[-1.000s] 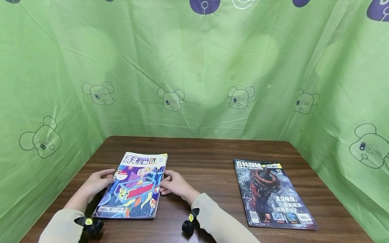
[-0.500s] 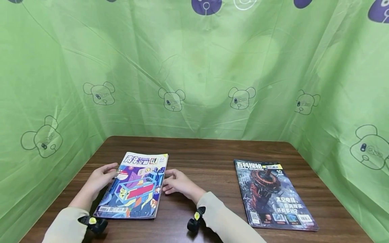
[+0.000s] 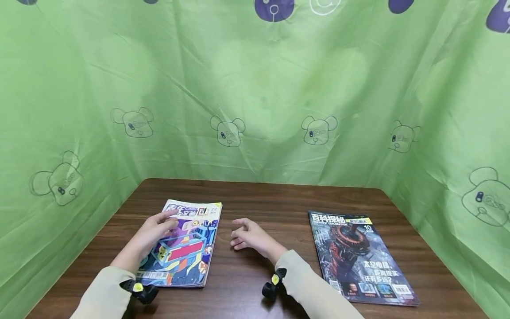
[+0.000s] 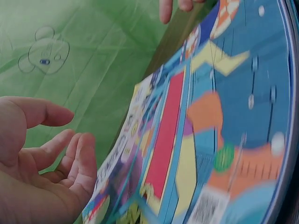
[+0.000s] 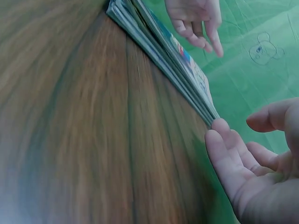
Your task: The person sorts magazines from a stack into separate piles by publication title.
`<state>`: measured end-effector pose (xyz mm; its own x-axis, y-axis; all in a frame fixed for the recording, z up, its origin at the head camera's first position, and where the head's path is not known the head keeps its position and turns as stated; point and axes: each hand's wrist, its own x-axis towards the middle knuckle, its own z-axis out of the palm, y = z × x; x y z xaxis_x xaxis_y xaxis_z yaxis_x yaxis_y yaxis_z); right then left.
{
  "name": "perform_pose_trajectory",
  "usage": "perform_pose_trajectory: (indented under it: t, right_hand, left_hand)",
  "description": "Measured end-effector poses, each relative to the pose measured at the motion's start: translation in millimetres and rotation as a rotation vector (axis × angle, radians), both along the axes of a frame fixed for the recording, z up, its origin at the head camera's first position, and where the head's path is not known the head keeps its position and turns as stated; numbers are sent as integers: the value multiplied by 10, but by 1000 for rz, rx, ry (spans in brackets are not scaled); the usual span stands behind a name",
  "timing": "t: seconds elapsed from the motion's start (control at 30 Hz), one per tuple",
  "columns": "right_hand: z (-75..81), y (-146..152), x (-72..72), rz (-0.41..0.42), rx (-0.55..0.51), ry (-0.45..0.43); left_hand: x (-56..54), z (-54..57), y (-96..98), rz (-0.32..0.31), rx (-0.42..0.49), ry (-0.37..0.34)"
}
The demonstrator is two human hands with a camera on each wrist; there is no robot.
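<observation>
A stack of magazines with a colourful purple and blue cover (image 3: 187, 248) lies on the left half of the table. Over its upper left part hovers my left hand (image 3: 153, 232), fingers loosely bent and holding nothing. In the left wrist view that hand (image 4: 46, 158) is above the cover, with thumb and fingertips apart. To the right of the stack my right hand (image 3: 253, 239) is off the magazines, its fingers relaxed around nothing. The right wrist view shows the stack's layered page edges (image 5: 163, 60) beyond the right hand (image 5: 261, 168).
A second magazine with a dark cover (image 3: 354, 257) lies on the right side of the brown wooden table (image 3: 271, 199). Green cloth (image 3: 255, 88) with bear outlines surrounds the table at the back and sides. Each wrist carries a small black camera (image 3: 272, 289).
Both hands have left the sides of the colourful stack. My left hand has risen and moved right over the cover; my right hand has drawn away to the right.
</observation>
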<state>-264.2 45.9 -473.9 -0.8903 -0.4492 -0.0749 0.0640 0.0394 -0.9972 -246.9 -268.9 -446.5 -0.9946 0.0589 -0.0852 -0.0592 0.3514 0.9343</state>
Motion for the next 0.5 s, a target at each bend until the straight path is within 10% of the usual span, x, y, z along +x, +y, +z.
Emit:
perform_pose_trajectory:
  t: [0.5]
  right_hand:
    - [91, 668, -55, -27, 38, 30]
  left_hand:
    - [-109, 24, 649, -84, 124, 9]
